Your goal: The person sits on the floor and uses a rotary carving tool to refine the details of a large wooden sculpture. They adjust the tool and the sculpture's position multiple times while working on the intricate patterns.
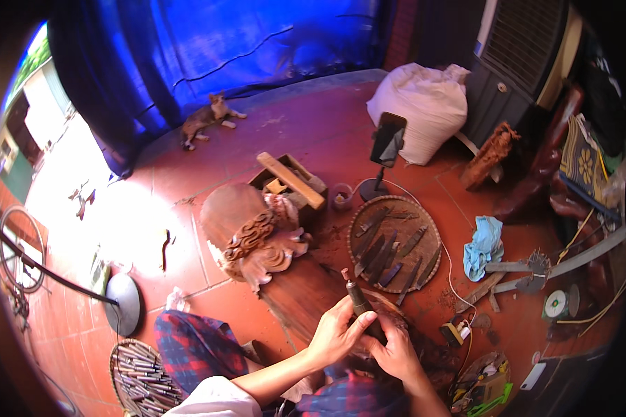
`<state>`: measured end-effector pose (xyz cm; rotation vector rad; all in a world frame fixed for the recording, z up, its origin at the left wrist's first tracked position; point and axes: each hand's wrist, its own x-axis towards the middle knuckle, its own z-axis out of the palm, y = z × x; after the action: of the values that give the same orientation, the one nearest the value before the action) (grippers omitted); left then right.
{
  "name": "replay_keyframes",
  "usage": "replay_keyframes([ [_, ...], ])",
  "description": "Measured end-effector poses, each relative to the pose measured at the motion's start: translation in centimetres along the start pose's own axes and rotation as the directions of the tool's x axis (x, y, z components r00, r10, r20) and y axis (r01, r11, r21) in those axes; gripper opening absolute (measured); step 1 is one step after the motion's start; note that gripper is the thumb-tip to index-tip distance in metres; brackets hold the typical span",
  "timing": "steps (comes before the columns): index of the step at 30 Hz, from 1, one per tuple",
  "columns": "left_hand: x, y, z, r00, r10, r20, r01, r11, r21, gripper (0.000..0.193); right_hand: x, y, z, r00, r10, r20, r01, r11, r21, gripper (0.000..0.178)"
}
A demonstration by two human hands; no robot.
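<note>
My left hand and my right hand are closed together around a dark wood chisel, its handle end sticking up between them. The tool's tip is hidden under my fingers. It rests against a long reddish wooden carving lying on the floor in front of me. The carving's far end is a rounded block with carved curls and petals. My knees in checked cloth flank the work.
A round woven tray holds several chisels. A second basket of tools sits at lower left. Nearby are a wooden box with a mallet, a phone on a stand, a white sack, a blue rag and a cat.
</note>
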<state>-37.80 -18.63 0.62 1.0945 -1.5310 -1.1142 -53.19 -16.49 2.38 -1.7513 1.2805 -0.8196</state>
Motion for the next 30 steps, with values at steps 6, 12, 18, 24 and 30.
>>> replay_keyframes([
  [6, -2.4, 1.5, -5.8, 0.993, 0.122, -0.001, -0.119, 0.968, 0.223, 0.036, 0.2, -2.2, 2.8, 0.984, -0.042, 0.171, 0.013, 0.986, 0.164, 0.034],
  [12, -6.0, 0.8, -6.1, 0.999, 0.036, 0.013, -0.038, 0.981, 0.188, 0.048, 0.9, -5.3, 2.3, 0.876, -0.047, 0.480, 0.138, 0.978, -0.156, 0.027],
  [18, -5.6, 1.3, -7.8, 0.987, 0.116, -0.111, -0.105, 0.989, 0.102, 0.060, 1.9, -6.5, 4.7, 0.864, 0.017, 0.502, 0.047, 0.992, -0.114, 0.033],
  [24, -3.7, -1.7, -8.4, 0.926, 0.374, 0.061, -0.368, 0.926, -0.080, 0.046, 2.1, -4.0, 6.0, 0.603, 0.159, 0.782, -0.467, 0.865, 0.184, 0.024],
  [30, -2.7, -2.5, -10.1, 0.842, 0.462, 0.278, -0.338, 0.854, -0.396, 0.036, 1.7, -0.6, 9.3, 0.352, -0.220, 0.910, -0.545, 0.742, 0.390, 0.029],
])
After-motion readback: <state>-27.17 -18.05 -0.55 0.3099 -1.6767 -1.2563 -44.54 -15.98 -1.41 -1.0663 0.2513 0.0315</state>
